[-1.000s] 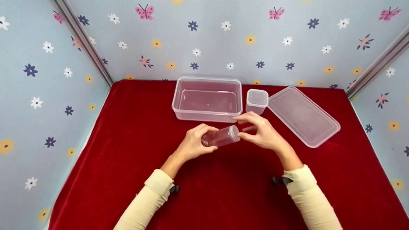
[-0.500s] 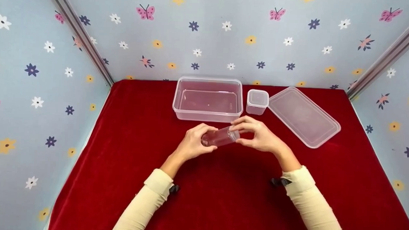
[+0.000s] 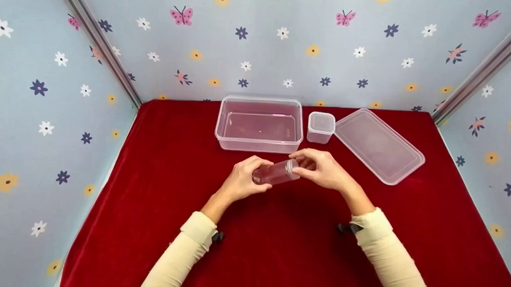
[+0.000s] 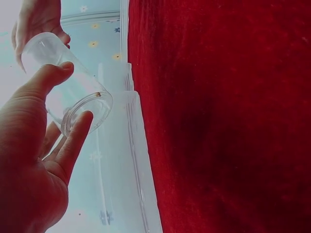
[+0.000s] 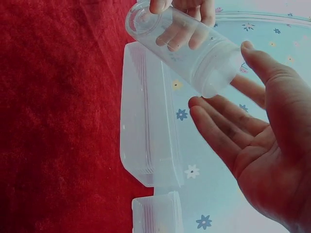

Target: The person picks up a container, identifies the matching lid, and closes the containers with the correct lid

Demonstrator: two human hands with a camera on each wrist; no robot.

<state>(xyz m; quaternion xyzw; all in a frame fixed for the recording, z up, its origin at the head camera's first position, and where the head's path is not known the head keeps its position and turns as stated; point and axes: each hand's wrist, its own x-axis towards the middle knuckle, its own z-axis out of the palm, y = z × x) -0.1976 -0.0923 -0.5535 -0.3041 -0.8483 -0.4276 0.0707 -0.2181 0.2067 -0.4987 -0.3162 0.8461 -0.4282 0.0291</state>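
Observation:
A clear cylindrical jar point(image 3: 275, 173) with a translucent screw lid point(image 3: 292, 167) is held tilted above the red cloth, its lid end to the right. My left hand point(image 3: 243, 179) grips the base end, thumb on one side and fingers on the other, as the left wrist view shows the jar point(image 4: 80, 97) up close. At the lid end is my right hand point(image 3: 324, 169), its thumb tip at the lid's edge. In the right wrist view the fingers of the right hand point(image 5: 262, 131) are spread loosely around the lid point(image 5: 218, 70); whether they touch it is hard to tell.
Behind the hands stands an open clear rectangular container point(image 3: 259, 145). A small lidded square container point(image 3: 321, 128) is to its right. Farther right a large flat translucent lid point(image 3: 381, 145) lies on the red cloth point(image 3: 161, 165). Patterned walls point(image 3: 267, 46) enclose the back and sides.
My right hand's fingers closed over the jar lid half a second ago and have since come loose from it, shifting slightly toward me. The left hand keeps holding the jar in nearly the same place.

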